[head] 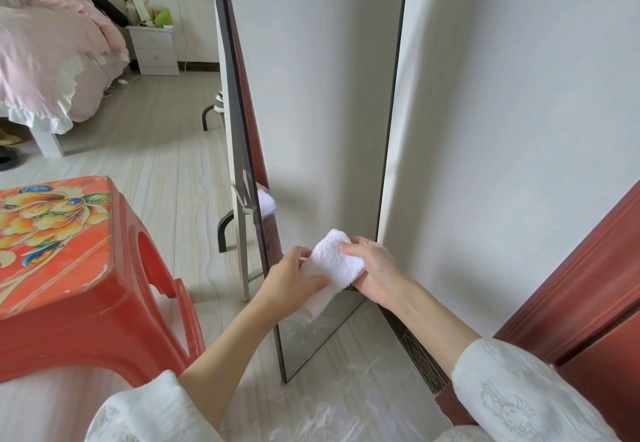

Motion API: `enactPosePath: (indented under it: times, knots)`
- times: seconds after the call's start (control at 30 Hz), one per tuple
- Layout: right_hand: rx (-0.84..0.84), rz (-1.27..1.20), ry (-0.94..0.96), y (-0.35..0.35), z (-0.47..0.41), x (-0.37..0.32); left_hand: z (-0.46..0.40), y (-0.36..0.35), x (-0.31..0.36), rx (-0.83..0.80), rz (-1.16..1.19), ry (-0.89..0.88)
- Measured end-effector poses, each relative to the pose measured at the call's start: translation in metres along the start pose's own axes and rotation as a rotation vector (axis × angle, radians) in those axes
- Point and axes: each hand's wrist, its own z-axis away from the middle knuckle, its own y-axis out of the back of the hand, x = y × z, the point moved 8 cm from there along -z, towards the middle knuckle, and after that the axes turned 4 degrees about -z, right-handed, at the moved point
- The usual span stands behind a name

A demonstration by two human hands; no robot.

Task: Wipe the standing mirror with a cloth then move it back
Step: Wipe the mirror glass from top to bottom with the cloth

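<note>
1. White sleeves (519, 396) cover both forearms at the bottom edge, nearest the camera, and the bare wrists reach forward from them over the pale floor (166, 151).
2. Left hand (294, 277) curls round the lower part of a folded white cloth (329, 268), thumb lying across the fabric.
3. Right hand (374, 268) grips the upper end of the same cloth, fingers wrapped over its top fold; a ring shows on one finger.
4. Both hands hold the cloth in front of the lower part of the standing mirror (311, 95); whether the fabric touches the glass cannot be told.
5. Black-framed, the mirror stands upright on the floor, close beside the white wall (502, 112) on the right, with its metal support leg behind it to the left.
6. Red plastic stool (69, 268) with a flower print sits to the left, near the mirror's foot.
7. Red-brown door frame (588, 286) runs along the right edge.
8. Farther back stand a bed with pink bedding (45, 54) and a white nightstand (154, 48) against the far wall.
</note>
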Motion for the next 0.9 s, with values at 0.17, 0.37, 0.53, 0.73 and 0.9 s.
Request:
enactPosePath:
  times: [0.17, 0.37, 0.53, 0.73, 0.9]
  knots:
    - [0.137, 0.713, 0.520, 0.002, 0.012, -0.033, 0.002, 0.002, -0.002, -0.004, 0.037, 0.054]
    - [-0.297, 0.591, 0.178, -0.017, 0.009, 0.004, 0.000, 0.002, -0.010, -0.053, 0.415, 0.153]
    - [-0.336, 0.606, 0.137, -0.019, 0.005, 0.010, -0.003, 0.008, -0.007, 0.015, 0.537, 0.134]
    - [-0.325, 0.465, 0.044, -0.010, 0.003, 0.016, -0.005, 0.010, -0.004, 0.058, 0.326, 0.039]
    - [-0.239, 0.171, 0.007, -0.001, -0.003, 0.011, -0.006, 0.015, -0.004, 0.161, 0.352, 0.035]
